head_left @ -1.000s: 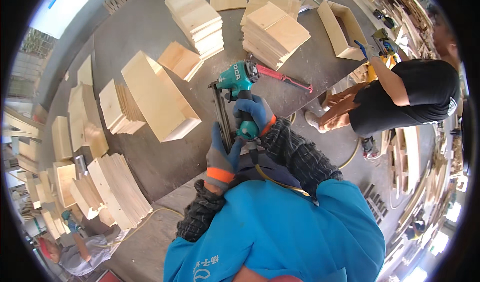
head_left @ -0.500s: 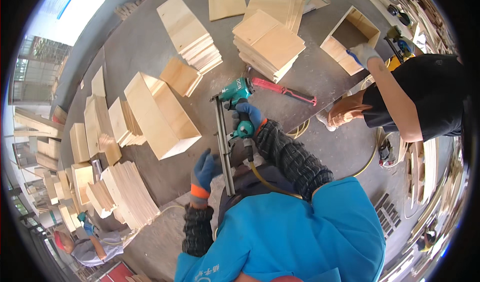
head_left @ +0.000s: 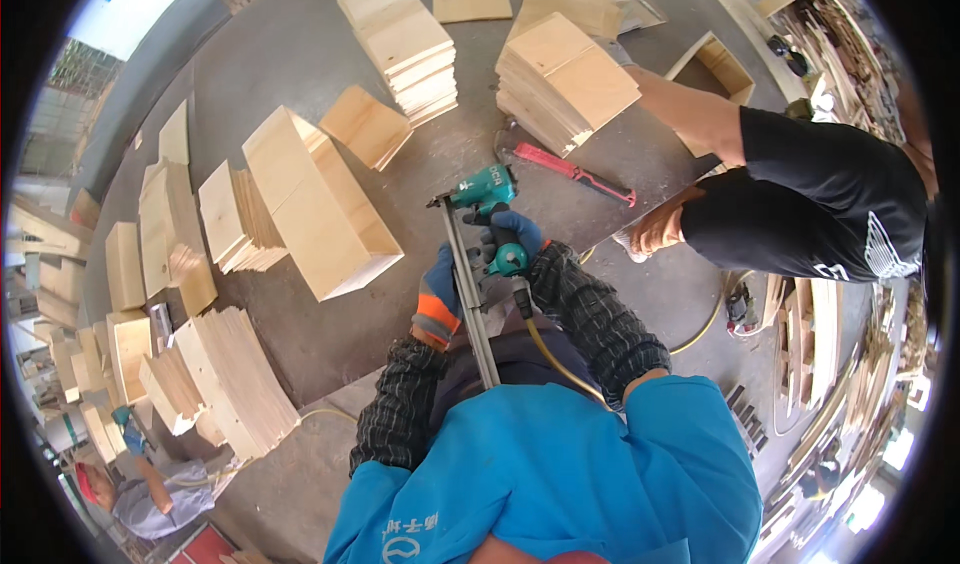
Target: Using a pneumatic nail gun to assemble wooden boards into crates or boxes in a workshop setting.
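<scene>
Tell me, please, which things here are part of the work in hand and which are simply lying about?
In hand:
- teal nail gun, gripped by the gloved right hand
- its long metal magazine, held by the gloved left hand
- its yellow hose

Lying about:
- open wooden box
- stacks of plywood panels
- red-handled tool
</scene>
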